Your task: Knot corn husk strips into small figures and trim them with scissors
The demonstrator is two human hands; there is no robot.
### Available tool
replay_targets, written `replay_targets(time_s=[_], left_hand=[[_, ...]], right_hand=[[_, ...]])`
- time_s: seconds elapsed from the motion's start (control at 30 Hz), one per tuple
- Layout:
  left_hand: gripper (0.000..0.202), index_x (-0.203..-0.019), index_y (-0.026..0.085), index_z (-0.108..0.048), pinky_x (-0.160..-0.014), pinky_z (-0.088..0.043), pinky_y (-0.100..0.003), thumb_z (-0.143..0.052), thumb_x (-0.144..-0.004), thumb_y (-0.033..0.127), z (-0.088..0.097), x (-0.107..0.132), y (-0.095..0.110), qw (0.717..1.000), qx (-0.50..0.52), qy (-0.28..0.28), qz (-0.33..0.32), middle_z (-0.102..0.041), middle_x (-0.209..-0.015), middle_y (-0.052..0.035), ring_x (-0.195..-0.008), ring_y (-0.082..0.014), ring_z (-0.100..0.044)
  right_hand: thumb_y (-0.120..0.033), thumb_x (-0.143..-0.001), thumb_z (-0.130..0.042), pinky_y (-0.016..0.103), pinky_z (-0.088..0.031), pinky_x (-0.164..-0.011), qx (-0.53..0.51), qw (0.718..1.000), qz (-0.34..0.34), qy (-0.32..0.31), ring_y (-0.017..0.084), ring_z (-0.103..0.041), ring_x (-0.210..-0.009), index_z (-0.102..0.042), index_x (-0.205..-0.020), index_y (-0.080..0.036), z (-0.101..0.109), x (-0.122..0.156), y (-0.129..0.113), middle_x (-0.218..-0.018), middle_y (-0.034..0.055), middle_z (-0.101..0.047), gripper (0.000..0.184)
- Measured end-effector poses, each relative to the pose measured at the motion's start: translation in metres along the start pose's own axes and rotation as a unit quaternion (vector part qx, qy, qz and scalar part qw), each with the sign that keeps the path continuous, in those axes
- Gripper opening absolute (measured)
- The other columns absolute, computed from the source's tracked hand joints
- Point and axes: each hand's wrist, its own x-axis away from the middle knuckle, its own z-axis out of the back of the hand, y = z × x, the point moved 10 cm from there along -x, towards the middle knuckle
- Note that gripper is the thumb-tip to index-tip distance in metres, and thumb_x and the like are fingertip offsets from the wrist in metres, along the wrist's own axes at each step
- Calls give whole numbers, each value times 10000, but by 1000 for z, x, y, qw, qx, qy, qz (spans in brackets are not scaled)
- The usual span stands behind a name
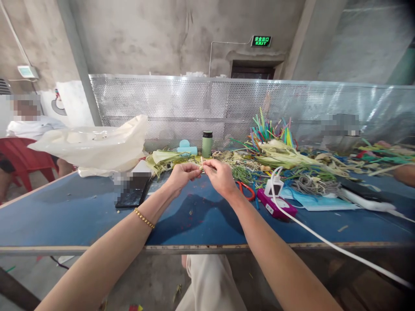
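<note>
Above the middle of the blue table, my left hand (183, 176) and my right hand (219, 175) meet with their fingertips almost touching. Both hands are closed in a pinch on a thin pale strip (201, 162), of which only a little shows; its kind is too small to make out. Pale green dried husks (162, 160) lie just beyond my left hand. A bundle of green strands (244, 174) and the orange-handled scissors (247, 191) are close by my right hand.
A phone (132, 190) and a large plastic bag (97, 144) lie at the left. A green flask (207, 144) stands at the back. Rightward are a purple power socket (275, 205) with a white cable, colourful stems (270, 134) and a face mask (324, 201). Another person's hand (405, 174) shows far right.
</note>
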Motion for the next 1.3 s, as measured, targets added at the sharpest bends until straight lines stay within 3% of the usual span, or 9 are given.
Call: replay_targets(time_s=[0.3,0.43,0.53,0.67,0.8,0.93,1.13,1.23,1.3], left_hand=[[302,-778,107,-728,-489,-275,-248,-763,-666,385,-9,-1,-8,999,-12,-46,16,-703,-703,-66,-495,-89,-482],[294,-729,105,-724,-480,-269,-236,-772,-651,384,-1,-3,-3,1000,12,-15,-9,-663,-646,-40,-491,-78,-464],[313,-828,107,-750,-478,-268,-229,-780,-650,362,2,-4,-3,1000,19,-9,-9,-648,-650,-27,-511,-79,-466],[346,-893,107,-767,-481,-286,-229,-779,-652,354,3,-5,-2,1000,8,-2,-20,-618,-600,-12,-508,-85,-463],[329,-883,107,-778,-509,-325,-236,-785,-651,341,8,-7,2,998,-29,29,-51,-584,-514,6,-496,-94,-474],[314,-901,122,-781,-513,-343,-238,-767,-676,340,6,-6,6,996,-35,29,-73,-610,-546,5,-498,-93,-483],[354,-942,109,-762,-509,-348,-231,-763,-685,353,-4,-2,7,999,-8,-12,-49,-629,-605,-9,-521,-93,-504],[306,-918,110,-748,-543,-367,-230,-745,-719,343,-17,3,11,996,3,-75,-47,-644,-662,-28,-595,-107,-539],[282,-858,108,-732,-559,-377,-235,-721,-753,369,-19,4,14,995,6,-85,-52,-639,-657,-37,-608,-112,-542]], right_hand=[[-292,-929,-506,294,-464,-821,18,999,32,-32,208,-654,-912,-729,-913,-175,-4,1,-8,-953,102,-728,252],[-394,-959,-433,279,-478,-709,-47,998,-37,6,186,-656,-759,-713,-940,-154,6,-2,9,-821,83,-721,370],[-432,-932,-457,268,-466,-616,-72,994,-75,20,164,-616,-624,-694,-829,-148,10,-2,21,-705,61,-687,384],[-424,-850,-574,266,-465,-601,-96,992,-84,-5,172,-617,-648,-684,-758,-159,2,-1,23,-688,55,-688,300],[-422,-766,-662,282,-495,-593,-184,972,-140,-36,183,-639,-643,-690,-781,-147,-9,2,29,-720,72,-709,277],[-405,-691,-730,277,-487,-545,-220,959,-174,-40,165,-608,-568,-678,-731,-138,-13,5,32,-648,57,-684,275],[-392,-722,-683,265,-477,-545,-233,962,-141,-27,144,-579,-549,-647,-699,-156,-9,3,28,-624,32,-657,240],[-370,-765,-639,257,-461,-542,-184,977,-105,-17,145,-578,-552,-643,-713,-159,-4,2,24,-619,34,-658,218],[-350,-794,-612,252,-457,-554,-141,987,-78,-22,146,-587,-574,-647,-734,-158,-2,1,18,-644,40,-671,204]])
